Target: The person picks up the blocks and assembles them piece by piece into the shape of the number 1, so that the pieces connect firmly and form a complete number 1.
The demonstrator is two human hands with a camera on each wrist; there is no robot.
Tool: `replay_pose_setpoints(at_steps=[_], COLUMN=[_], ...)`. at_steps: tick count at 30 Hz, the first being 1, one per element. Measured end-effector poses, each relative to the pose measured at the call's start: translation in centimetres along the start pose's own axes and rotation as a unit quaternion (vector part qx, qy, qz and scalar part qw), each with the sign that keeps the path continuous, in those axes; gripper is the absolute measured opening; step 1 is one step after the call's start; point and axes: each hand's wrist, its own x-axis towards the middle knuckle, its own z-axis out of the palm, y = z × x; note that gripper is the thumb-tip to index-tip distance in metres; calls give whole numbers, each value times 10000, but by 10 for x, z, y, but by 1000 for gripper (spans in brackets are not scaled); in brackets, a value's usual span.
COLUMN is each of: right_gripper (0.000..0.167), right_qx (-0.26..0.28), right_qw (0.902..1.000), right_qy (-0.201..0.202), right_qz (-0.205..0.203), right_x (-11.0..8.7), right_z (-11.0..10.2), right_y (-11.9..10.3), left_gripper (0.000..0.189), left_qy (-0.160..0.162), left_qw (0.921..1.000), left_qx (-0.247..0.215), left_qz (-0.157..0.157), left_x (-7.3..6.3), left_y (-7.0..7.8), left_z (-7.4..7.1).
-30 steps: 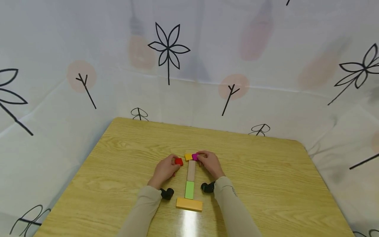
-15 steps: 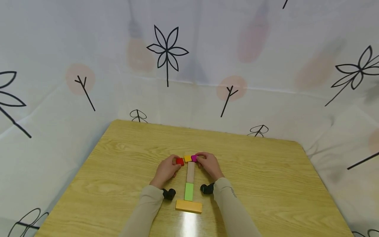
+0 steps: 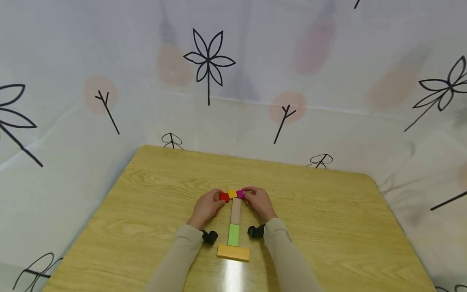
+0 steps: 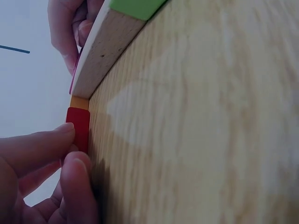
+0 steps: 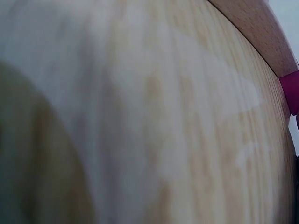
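Note:
Between thumb and finger, my left hand pinches a red block. It sits against or right beside the yellow block, and the left wrist view shows the red block on the tabletop. On the yellow block's other side, my right hand pinches a magenta block. Below these small blocks runs a plain wooden block, followed by a light green block. A long orange block lies crosswise at the near end. The right wrist view catches only the magenta block's edge.
The blocks lie on a wood-grain table. A pale cloth with plant drawings hangs behind and around it. A black wrist camera is on the left wrist, with another black camera on the right.
My left hand has brought the red block rightward, closing the gap to the yellow block. The right hand stays at the magenta block. The head view has shifted slightly.

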Motion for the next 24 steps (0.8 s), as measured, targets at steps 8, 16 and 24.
replay_pose_setpoints(at_steps=[8,16,24], right_gripper=[24,22,21], right_qx=[6,101,87], right_qw=[9999,9999,9998], right_qy=[14,-10,-74], right_qz=[-167,-135,-151], right_x=[0,3,2], right_z=[2,-2,-2], right_y=[1,0,2], left_gripper=[32,31,33], left_qy=[148,156,114], left_qw=[9998,9997,9997], left_qx=[160,196,179], left_qz=[-26,36,-72], left_x=[-1,3,5], left_y=[1,4,1], left_z=[2,2,4])
